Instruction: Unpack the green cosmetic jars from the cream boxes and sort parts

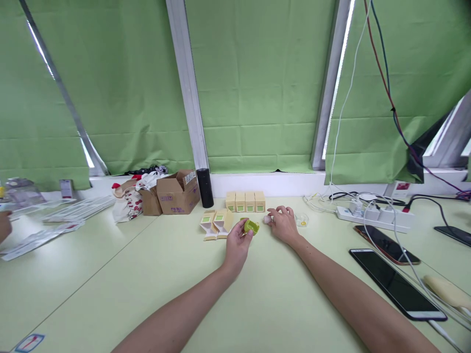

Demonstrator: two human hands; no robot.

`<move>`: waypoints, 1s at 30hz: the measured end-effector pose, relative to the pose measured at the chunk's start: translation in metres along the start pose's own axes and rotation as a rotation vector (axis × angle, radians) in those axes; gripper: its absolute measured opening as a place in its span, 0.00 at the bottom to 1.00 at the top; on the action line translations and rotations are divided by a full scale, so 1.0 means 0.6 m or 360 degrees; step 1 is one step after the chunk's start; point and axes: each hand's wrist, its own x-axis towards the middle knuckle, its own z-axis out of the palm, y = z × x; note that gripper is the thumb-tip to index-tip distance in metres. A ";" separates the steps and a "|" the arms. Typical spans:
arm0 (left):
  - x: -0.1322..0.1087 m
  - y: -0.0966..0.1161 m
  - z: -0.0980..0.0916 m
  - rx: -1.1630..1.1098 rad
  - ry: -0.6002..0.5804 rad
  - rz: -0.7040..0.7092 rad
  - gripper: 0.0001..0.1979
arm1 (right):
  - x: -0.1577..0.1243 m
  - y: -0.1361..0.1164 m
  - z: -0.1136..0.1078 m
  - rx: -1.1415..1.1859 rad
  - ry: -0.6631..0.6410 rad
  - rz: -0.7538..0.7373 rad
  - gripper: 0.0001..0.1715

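My left hand (238, 241) is closed round a small green jar (251, 226) just above the pale green table (154, 274). My right hand (282, 223) rests on the table to the right of it, fingers curled and pinching a small whitish piece (267, 219) that I cannot name. Left of the green jar lie two opened cream cartons (216, 223) with green labels. Behind the hands stands a row of several closed cream cartons (245, 201). A small clear lid with a yellow spot (302, 221) lies just right of my right hand.
A black cylinder (205, 188) and open cardboard boxes (176, 192) stand at the back left, beside a patterned bag (126, 202). A white power strip (371, 214) with cables and two phones (395, 282) lie at the right. Papers (55, 220) spread at the left.
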 end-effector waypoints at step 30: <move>-0.004 0.014 0.001 -0.0069 -0.0078 0.0011 0.29 | -0.010 -0.027 -0.050 0.0261 0.0270 0.0060 0.30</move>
